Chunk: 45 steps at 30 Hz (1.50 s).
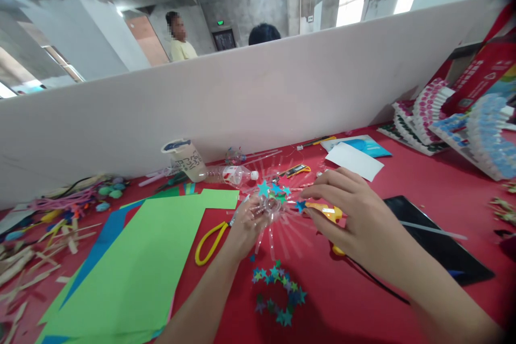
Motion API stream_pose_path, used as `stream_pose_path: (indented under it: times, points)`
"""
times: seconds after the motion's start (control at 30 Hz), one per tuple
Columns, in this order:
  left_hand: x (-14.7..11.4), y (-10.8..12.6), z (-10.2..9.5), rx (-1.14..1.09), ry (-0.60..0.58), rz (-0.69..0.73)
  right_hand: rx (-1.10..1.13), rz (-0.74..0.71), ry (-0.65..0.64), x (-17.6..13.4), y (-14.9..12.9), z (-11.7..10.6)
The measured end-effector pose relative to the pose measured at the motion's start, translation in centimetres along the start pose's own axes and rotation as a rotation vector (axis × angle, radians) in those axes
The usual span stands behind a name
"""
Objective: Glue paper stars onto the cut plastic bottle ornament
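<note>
My left hand [250, 221] is closed around the middle of a clear plastic piece [272, 204], a bottle neck with thin strips fanning out all round. Several blue and green stars [263, 188] sit on its upper strips. Between the thumb and fingers of my right hand [349, 207] is a dark blue star [300, 206], at the right side of the strips. Behind that hand lies a yellow glue gun [328, 212], partly hidden. A loose ring of small stars [285, 316] lies on the red table below. Yellow-handled scissors [209, 244] rest beside my left hand.
Green and blue paper sheets [133, 258] cover the table's left part. A plastic bottle [229, 174] and a paper cup [186, 161] stand near the white partition [242, 97]. A black tablet [435, 242] lies right; folded paper fans [427, 113] are farther back. Two people are beyond the partition.
</note>
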<state>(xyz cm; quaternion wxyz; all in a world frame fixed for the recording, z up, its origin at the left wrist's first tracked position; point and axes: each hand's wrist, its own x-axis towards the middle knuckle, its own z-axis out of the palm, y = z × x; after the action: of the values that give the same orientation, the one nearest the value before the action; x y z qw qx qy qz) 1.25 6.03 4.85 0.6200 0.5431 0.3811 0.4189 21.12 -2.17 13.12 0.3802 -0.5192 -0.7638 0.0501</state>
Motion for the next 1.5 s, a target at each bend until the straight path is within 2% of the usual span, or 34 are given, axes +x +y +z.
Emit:
stream_pose_path:
  times: [0.13, 0.23, 0.3, 0.4, 0.47, 0.63, 0.8, 0.93, 1.23, 1.5]
  points:
    - [0.1, -0.2, -0.1, -0.011, -0.081, 0.020, 0.020, -0.006, 0.012, -0.1, 0.0, -0.3]
    - [0.1, -0.2, 0.1, -0.062, -0.169, 0.057, 0.030, -0.023, 0.165, -0.3, 0.0, -0.9]
    - [0.1, 0.1, 0.3, -0.092, -0.196, 0.051, 0.045, -0.091, 0.212, -0.3, -0.1, -1.2]
    - [0.1, 0.7, 0.7, -0.081, -0.229, 0.005, 0.118, -0.213, 0.095, -0.1, -0.1, -1.2]
    - [0.1, 1.0, 0.8, -0.081, -0.242, -0.013, 0.143, -0.223, 0.047, 0.1, 0.0, -0.8]
    - [-0.1, 1.2, 0.8, -0.090, -0.278, -0.035, 0.098, -0.129, 0.057, 0.3, 0.6, -0.2]
    - [-0.1, 1.1, 0.7, -0.040, -0.220, -0.049, 0.112, -0.004, -0.123, 0.0, 0.5, -0.4]
    - [0.0, 1.3, 0.7, -0.013, -0.226, -0.019, 0.119, 0.012, -0.196, -0.2, 0.4, -0.3]
    - [0.2, 1.1, 0.6, 0.023, -0.241, -0.043, 0.124, 0.054, -0.172, -0.1, 0.4, -0.2]
    - [0.1, 1.1, 0.7, 0.034, -0.280, -0.041, 0.212, 0.019, -0.138, 0.0, 0.2, -0.3]
